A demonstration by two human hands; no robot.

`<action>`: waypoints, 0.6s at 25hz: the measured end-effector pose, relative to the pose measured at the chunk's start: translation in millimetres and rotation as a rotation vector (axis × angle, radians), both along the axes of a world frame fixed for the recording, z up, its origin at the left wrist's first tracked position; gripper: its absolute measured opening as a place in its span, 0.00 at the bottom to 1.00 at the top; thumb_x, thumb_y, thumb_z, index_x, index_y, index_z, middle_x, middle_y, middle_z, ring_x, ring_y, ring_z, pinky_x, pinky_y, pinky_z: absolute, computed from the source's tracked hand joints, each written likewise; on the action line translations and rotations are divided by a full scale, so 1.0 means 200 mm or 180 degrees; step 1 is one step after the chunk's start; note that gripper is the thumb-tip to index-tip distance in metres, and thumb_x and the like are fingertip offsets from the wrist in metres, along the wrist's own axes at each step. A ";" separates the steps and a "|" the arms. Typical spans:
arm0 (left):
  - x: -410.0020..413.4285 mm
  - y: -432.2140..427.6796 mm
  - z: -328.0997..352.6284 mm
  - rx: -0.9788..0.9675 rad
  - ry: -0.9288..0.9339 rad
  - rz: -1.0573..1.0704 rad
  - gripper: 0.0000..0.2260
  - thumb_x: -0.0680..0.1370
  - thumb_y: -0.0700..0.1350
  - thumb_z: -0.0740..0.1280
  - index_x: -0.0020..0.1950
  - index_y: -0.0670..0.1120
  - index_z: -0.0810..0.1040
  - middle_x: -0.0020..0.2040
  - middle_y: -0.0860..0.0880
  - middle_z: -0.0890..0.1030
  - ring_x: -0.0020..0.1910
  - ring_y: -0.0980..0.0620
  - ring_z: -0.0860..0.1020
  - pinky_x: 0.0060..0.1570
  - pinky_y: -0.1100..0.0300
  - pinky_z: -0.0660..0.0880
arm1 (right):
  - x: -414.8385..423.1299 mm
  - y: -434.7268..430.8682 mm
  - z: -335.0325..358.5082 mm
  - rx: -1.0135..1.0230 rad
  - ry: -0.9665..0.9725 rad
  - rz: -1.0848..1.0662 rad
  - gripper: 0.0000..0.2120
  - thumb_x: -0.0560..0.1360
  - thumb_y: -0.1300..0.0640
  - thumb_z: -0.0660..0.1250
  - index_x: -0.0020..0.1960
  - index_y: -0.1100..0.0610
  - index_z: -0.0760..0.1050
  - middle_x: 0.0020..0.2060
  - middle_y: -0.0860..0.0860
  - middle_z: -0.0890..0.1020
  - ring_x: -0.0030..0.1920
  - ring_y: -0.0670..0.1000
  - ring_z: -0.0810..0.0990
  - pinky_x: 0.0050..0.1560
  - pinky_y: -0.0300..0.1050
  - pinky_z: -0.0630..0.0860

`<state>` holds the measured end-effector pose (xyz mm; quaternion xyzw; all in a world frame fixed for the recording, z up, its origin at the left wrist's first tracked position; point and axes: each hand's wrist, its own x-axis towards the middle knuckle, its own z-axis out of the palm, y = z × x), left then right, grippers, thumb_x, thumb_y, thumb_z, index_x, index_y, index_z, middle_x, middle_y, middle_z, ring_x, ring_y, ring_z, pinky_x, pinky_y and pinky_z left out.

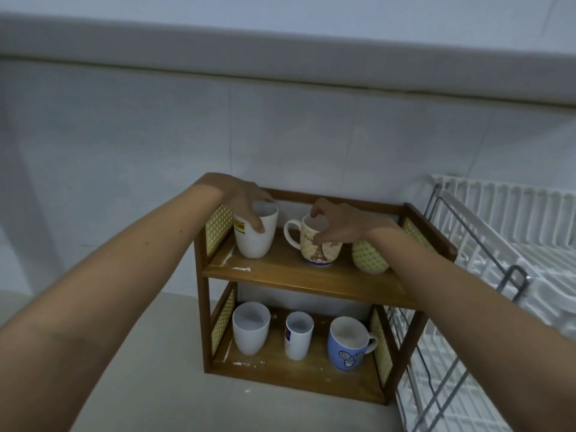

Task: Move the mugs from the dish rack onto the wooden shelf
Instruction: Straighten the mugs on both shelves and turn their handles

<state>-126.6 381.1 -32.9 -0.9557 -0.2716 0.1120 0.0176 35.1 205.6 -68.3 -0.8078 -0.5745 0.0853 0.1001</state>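
Note:
A two-tier wooden shelf (299, 277) stands on the counter against the wall. On its top tier my left hand (241, 201) grips the rim of a white mug with a yellow label (254, 241), which rests on the board. My right hand (335, 224) holds the rim of a cream mug with an Eiffel Tower print (318, 251), also resting on the top tier, handle to the left. A green dotted mug (369, 257) stands right of it, partly behind my right forearm. The lower tier holds a white mug (251, 327), a slim white mug (298, 335) and a blue face mug (349, 344).
A white dish rack (505, 244) with grey metal bars stands right of the shelf, touching its side; I see no mugs in its visible part. The pale counter (149, 369) spreads left and in front of the shelf. A tiled wall rises behind.

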 end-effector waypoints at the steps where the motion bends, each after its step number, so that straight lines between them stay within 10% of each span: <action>1: 0.00 0.00 -0.02 -0.0077 -0.0135 -0.0048 0.41 0.68 0.64 0.70 0.75 0.56 0.56 0.76 0.48 0.61 0.72 0.44 0.63 0.66 0.47 0.67 | 0.00 0.00 0.00 0.0002 -0.0016 0.0026 0.28 0.70 0.50 0.70 0.66 0.49 0.62 0.65 0.55 0.73 0.56 0.55 0.76 0.54 0.54 0.78; 15: 0.03 -0.12 -0.10 0.0579 -0.0772 0.0827 0.39 0.67 0.74 0.58 0.61 0.43 0.75 0.55 0.43 0.79 0.53 0.44 0.77 0.52 0.53 0.74 | 0.02 -0.04 -0.04 0.0214 0.0144 0.0273 0.29 0.70 0.53 0.71 0.67 0.50 0.62 0.70 0.52 0.68 0.60 0.52 0.71 0.47 0.41 0.74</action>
